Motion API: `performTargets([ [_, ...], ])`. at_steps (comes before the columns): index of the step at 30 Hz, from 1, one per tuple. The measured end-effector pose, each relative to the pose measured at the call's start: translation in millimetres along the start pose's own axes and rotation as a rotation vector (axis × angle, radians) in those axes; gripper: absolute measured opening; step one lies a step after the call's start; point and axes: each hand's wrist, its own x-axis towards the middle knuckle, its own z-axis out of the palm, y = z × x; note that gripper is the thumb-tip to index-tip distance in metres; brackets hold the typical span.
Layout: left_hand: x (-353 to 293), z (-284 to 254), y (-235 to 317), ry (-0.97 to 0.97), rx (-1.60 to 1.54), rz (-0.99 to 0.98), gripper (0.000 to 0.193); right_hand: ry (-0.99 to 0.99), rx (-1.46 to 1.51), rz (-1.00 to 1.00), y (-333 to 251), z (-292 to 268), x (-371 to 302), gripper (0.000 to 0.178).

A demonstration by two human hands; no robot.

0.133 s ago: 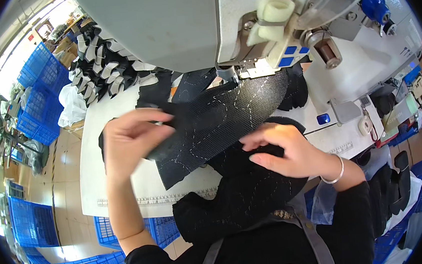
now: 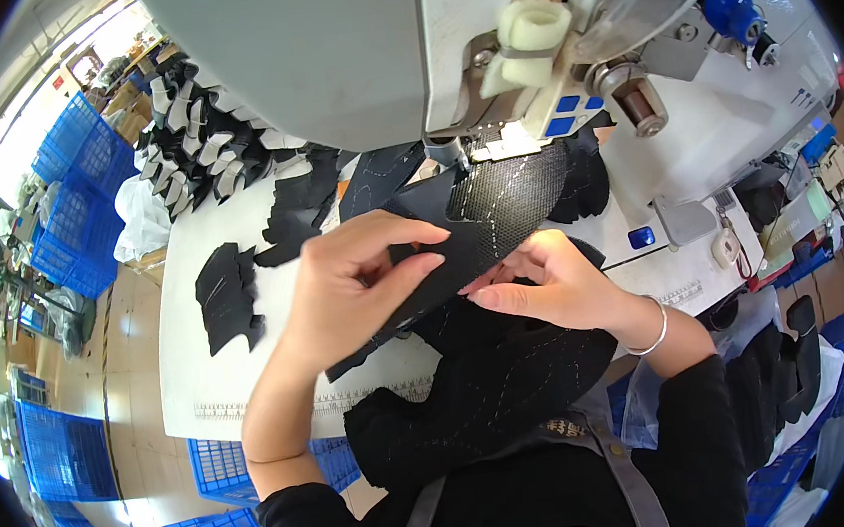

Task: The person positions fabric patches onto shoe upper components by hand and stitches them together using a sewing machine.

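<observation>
My left hand (image 2: 363, 279) is closed, thumb and forefinger curled on a smooth black fabric piece (image 2: 422, 203). That piece lies over a black mesh panel (image 2: 511, 190) marked with dashed white lines. The panel's far end is under the head of a sewing machine (image 2: 496, 76). My right hand (image 2: 560, 287) pinches the near edge of the layers; its fingertips are partly hidden beneath them. Another dark panel with dashed lines (image 2: 494, 398) drapes over the table's front edge toward my lap.
Loose black cut pieces (image 2: 227, 296) lie on the white table (image 2: 187, 334) at the left, with a heap of black-and-white pieces (image 2: 200, 132) behind. Blue crates (image 2: 67, 445) stand on the floor at left. A small tape measure (image 2: 727, 249) sits at right.
My left hand has moved right, bringing the smooth black piece onto the mesh panel. My right hand has shifted slightly left and up, closing on the edge.
</observation>
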Motion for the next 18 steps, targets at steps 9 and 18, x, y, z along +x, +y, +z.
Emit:
performTargets([
  [9,2.6,11.6,-13.4,0.005,0.147,0.236,0.027,0.043,0.134,0.079,-0.3,1.8,0.6,0.016],
  [18,4.8,12.7,-14.8,-0.013,0.185,0.274,0.030,0.053,0.146,0.085,2.5,2.4,0.0,0.016],
])
